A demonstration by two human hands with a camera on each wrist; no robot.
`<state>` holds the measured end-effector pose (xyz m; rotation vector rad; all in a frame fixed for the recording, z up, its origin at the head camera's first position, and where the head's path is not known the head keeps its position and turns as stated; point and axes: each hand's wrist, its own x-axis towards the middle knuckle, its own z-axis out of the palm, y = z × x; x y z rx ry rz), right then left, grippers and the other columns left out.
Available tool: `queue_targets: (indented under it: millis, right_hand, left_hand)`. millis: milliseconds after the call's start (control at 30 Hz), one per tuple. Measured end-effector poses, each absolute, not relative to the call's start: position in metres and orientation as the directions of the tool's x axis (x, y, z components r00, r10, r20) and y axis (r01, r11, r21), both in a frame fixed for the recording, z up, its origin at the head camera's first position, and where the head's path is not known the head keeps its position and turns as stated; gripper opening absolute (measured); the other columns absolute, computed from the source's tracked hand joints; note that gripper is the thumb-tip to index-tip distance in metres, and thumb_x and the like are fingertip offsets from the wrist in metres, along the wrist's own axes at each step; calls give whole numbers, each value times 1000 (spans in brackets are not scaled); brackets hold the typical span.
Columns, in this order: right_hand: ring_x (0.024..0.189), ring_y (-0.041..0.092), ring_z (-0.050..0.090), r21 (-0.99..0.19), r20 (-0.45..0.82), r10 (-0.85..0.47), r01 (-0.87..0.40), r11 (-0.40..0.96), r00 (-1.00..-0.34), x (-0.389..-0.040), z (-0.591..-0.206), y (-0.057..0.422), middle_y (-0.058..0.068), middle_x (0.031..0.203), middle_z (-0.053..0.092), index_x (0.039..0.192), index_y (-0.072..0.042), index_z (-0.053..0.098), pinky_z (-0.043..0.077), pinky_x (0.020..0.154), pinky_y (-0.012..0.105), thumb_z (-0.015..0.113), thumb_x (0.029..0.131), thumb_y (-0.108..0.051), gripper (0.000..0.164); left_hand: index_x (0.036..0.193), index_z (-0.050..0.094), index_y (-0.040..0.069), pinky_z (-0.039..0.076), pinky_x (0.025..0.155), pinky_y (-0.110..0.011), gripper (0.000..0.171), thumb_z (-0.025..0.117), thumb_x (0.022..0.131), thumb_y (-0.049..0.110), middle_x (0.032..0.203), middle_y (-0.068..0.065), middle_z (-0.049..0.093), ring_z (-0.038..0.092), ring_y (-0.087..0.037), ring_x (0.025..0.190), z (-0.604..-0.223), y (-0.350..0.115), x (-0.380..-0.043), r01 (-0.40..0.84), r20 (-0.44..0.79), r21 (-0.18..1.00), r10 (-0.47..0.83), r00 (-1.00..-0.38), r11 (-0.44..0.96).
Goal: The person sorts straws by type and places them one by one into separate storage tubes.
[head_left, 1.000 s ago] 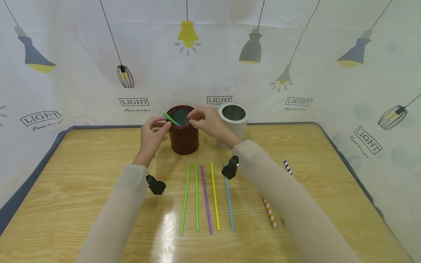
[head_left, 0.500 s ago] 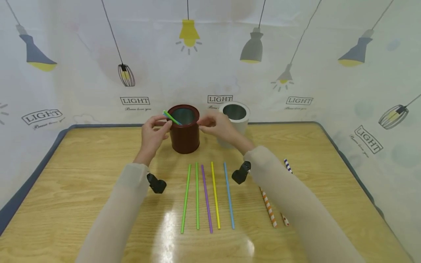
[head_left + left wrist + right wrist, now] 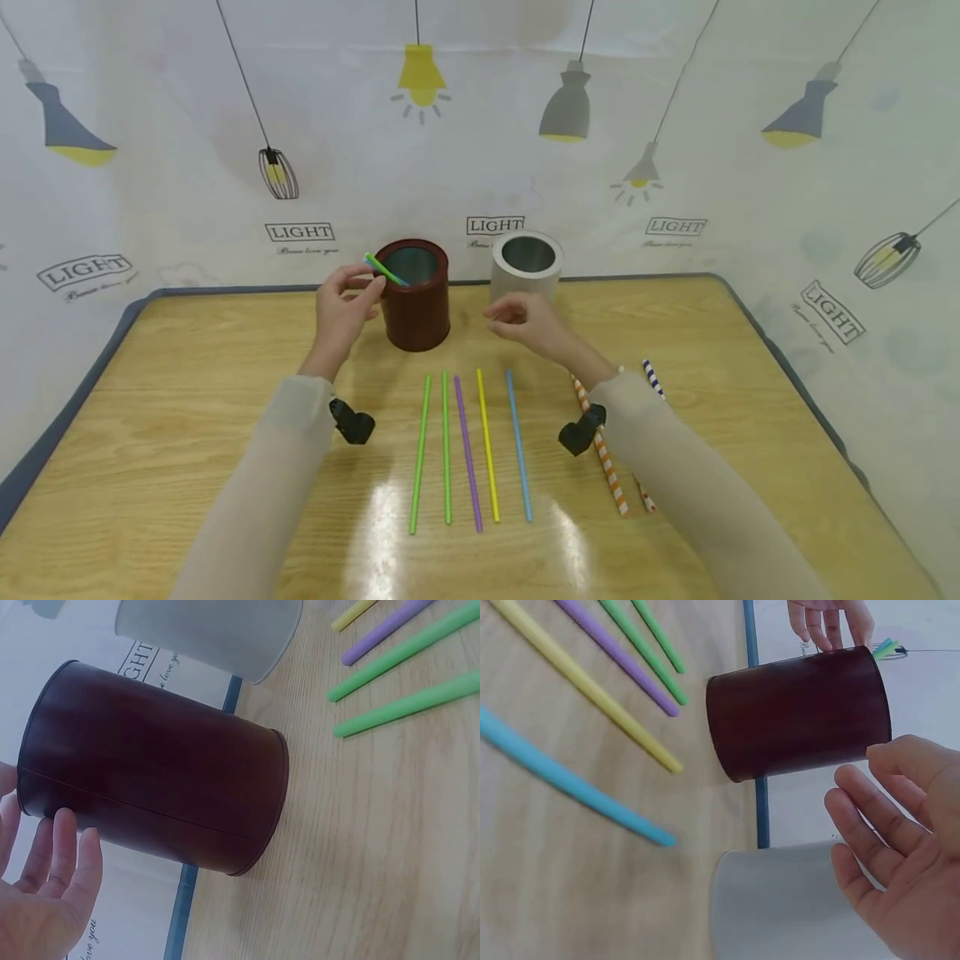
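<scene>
A dark red cylindrical holder (image 3: 416,317) stands upright at the back of the table. Green and blue straws (image 3: 386,270) lean out over its left rim. Beside that rim is my left hand (image 3: 345,310), thumb right at the edge; in the left wrist view its fingers (image 3: 88,862) are fairly straight along the holder's side. My right hand (image 3: 536,325) hovers between the red holder and a white cylindrical holder (image 3: 501,279), overlapping the white one's front in the head view. Its fingers are loosely bent, with nothing between them.
In front of the holders lie two green straws (image 3: 420,454), a purple straw (image 3: 468,454), a yellow straw (image 3: 487,450) and a blue straw (image 3: 519,450). An orange-striped straw (image 3: 609,471), a blue-striped straw (image 3: 654,379) and a red-dotted straw (image 3: 647,497) lie partly under my right arm.
My right hand has moved away from the red holder's rim, rightward and nearer to me. My left hand stays by the rim. More of the orange-striped straw shows.
</scene>
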<state>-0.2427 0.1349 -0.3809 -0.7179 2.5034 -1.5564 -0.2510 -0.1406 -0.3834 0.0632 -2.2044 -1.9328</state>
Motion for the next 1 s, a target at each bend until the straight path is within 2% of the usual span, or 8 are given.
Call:
queue_targets:
  millis: [367, 733, 900, 1000]
  right_hand:
    - [74, 18, 61, -860, 49, -436, -260, 438, -899, -212, -403, 157, 13, 81, 65, 98, 10, 63, 49, 63, 23, 65, 82, -2, 20]
    - [75, 19, 60, -834, -69, -431, -185, 520, -900, -194, -408, 175, 13, 81, 65, 97, 8, 63, 49, 65, 26, 65, 81, -1, 18]
    - [65, 13, 57, -821, -126, -387, -123, 557, -913, -186, -420, 175, 8, 76, 64, 95, 4, 65, 49, 56, 26, 63, 80, -2, 16]
    - [60, 14, 56, -835, -141, -377, -94, 542, -916, -181, -427, 173, 10, 74, 64, 94, 6, 64, 50, 52, 27, 63, 80, 0, 15]
  left_hand:
    - [114, 60, 9, 55, 64, -27, 35, 67, 85, 26, 93, -4, 53, 61, -27, 82, -385, -142, -252, 86, 107, 989, -176, -979, 124]
    - [112, 60, 10, 55, 67, -32, 34, 66, 84, 29, 92, -4, 53, 61, -28, 79, -385, -140, -252, 100, 125, 985, -179, -976, 143]
    - [113, 60, 9, 55, 67, -32, 35, 66, 85, 28, 92, -4, 53, 61, -27, 78, -384, -140, -252, 104, 130, 984, -185, -974, 144]
    - [113, 60, 8, 55, 66, -32, 35, 67, 85, 27, 92, -4, 53, 62, -26, 77, -384, -140, -251, 107, 133, 984, -188, -973, 140]
